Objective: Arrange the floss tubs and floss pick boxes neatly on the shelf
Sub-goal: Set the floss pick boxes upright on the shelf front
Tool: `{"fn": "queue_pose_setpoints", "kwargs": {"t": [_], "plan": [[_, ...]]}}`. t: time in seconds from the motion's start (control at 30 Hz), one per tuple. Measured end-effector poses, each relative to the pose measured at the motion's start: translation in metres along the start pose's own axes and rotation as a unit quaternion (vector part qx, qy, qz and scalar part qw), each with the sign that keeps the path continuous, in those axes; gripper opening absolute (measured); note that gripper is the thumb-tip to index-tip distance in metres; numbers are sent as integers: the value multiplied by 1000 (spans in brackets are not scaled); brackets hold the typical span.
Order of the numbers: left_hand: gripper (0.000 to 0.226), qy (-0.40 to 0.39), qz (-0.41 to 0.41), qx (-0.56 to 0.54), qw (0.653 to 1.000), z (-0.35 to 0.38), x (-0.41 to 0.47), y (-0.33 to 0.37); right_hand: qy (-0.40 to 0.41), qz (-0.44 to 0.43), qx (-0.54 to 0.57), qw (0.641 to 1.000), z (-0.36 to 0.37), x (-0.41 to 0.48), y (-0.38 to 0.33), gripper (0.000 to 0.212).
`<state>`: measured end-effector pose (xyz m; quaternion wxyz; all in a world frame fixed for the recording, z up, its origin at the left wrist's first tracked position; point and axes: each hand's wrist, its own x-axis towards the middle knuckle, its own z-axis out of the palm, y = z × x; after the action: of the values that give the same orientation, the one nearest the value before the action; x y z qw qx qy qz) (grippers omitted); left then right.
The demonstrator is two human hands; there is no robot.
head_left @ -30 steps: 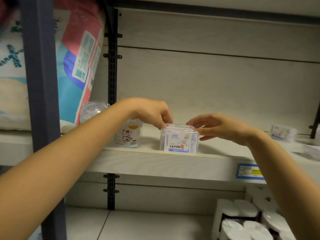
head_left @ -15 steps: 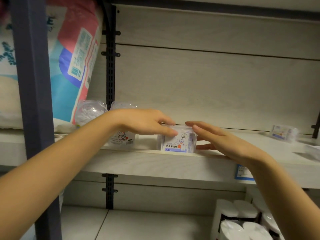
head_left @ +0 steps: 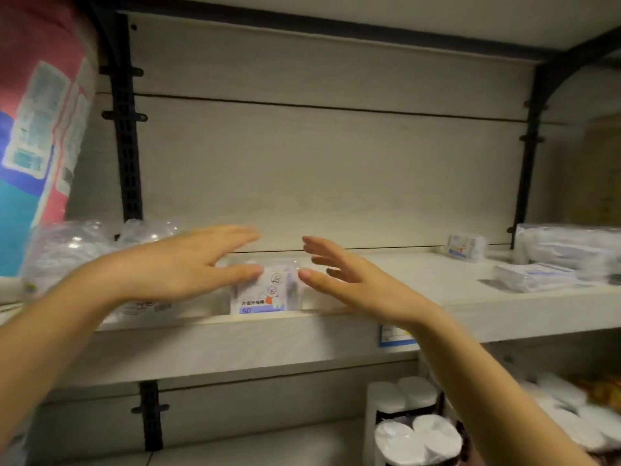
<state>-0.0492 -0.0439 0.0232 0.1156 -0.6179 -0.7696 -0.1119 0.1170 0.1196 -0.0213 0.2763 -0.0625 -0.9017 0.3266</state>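
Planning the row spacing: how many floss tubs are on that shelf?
2, both at the shelf's left end: one tub behind the left hand, a second tub further left by the bag. Blurred; more may be hidden.

You stand in shop, at display shelving. Pale board shelf (head_left: 235, 344) hangs on black slotted upright (head_left: 129, 156), panel back behind. Blue-and-white price label (head_left: 395, 336) sits on shelf front edge, right of centre. Sealed retail goods all round you: printed floss pick box (head_left: 263, 294) at front edge, wrapped packs (head_left: 568, 247) at right end, large printed bag (head_left: 37, 129) at left, shrink-wrapped multipacks (head_left: 413, 432) on level below.
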Motion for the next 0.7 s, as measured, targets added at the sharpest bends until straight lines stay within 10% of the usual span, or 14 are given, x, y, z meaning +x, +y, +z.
{"fn": "queue_pose_setpoints", "kwargs": {"t": [0.1,0.2,0.57,0.7], "plan": [[58,241,58,-32,968,12,10,22,84,-41,-60,994,-20,-29,12,51],[30,309,93,-97,942,29,25,70,132,-61,-115,983,-51,-66,37,37],[8,238,60,-225,943,93,124,260,188,-41,-217,957,-239,-167,119,19],[44,98,-5,-235,967,99,173,289,81,-5,-301,950,-285,-152,145,34]]}}
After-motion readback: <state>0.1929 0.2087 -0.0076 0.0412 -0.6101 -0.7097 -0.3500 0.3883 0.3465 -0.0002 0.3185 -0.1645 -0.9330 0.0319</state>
